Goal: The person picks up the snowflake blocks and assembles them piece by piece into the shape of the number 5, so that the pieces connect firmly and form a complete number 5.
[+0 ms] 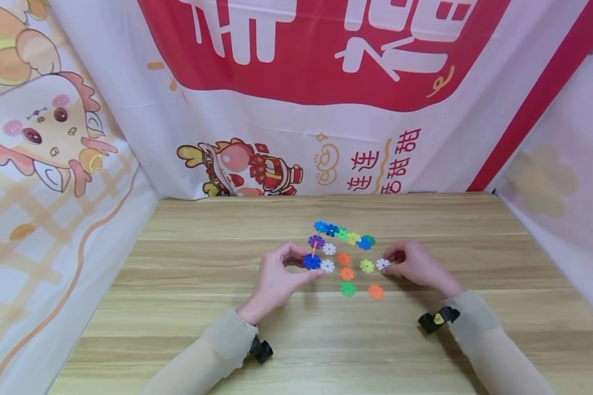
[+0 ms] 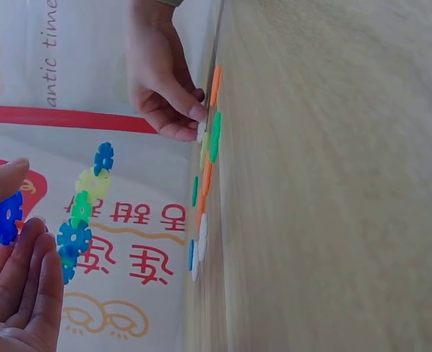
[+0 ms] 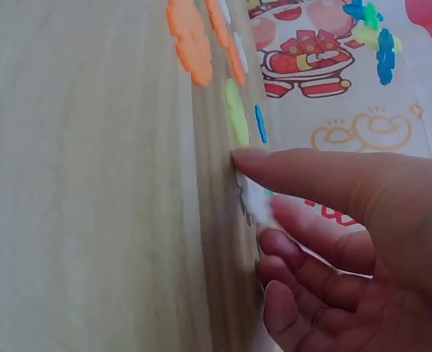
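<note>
Sleeves lie nearest; the left grip holds a dark-blue disc, the right grip pinches a white disc; light edge pressure should keep both steady.

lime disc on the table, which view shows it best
The head view: the lime disc shows its whole slotted face. The right wrist shows it larger but steeply slanted; the left wrist, only a thin, partly hidden sliver.

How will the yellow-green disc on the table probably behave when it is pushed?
The yellow-green disc looks thin, so probably light. Lying flat on the table, it should slide rather than roll. Its plastic look suggests stiffness.
</note>
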`<state>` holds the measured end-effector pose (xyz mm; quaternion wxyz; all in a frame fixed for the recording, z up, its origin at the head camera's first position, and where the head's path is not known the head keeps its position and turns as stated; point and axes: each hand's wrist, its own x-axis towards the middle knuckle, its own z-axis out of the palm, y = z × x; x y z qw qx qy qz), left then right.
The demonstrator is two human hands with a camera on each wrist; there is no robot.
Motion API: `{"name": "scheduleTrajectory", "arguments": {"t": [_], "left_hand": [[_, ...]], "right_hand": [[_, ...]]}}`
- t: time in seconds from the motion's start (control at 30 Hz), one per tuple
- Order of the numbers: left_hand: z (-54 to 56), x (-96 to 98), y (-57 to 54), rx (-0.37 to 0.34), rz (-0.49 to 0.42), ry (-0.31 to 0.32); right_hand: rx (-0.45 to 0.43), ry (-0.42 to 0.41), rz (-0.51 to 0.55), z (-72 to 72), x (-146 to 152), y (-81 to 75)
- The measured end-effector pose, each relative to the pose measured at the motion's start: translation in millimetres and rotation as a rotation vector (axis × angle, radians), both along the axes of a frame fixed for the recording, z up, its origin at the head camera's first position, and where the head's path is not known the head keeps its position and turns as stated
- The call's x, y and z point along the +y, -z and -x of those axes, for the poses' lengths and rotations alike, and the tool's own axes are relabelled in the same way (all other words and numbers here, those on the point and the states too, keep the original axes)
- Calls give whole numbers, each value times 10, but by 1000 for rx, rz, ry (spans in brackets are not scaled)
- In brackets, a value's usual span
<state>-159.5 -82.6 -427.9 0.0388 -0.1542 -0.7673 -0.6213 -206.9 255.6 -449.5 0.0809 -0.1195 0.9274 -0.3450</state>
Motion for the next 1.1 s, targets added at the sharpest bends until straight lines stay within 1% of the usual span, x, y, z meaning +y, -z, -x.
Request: {"name": "scheduleTrajectory", "arguments": {"t": [0.13,0.2,0.4,0.47,0.57,0.67,0.77,0.87,1.1], "left_hand": [[3,1,-3,5,3,3],[4,1,-2,8,7,5],[-5,2,-18,26,6,9],[-5,7,-24,35,14,11],[-5,14,-27,50,32,12],[-7,22,-26,60,40,17],[-7,25,-21,64,34,22],[-4,28,-18,68,23,27],[-1,38,-10,62,27,25]], "right_hand": [[-11,-5,66,-62,-58,-18],[-7,-7,104,-109,-123,-61],[58,-37,254,-267,-430,-296],[67,-51,319,-320,-536,-366],[63,-70,405,-393,-679,-431],[64,-91,473,-442,-803,-453],[85,-101,501,-460,-894,-445],[94,-97,521,-467,-954,-433],[75,-84,548,-473,-1035,-426]]}}
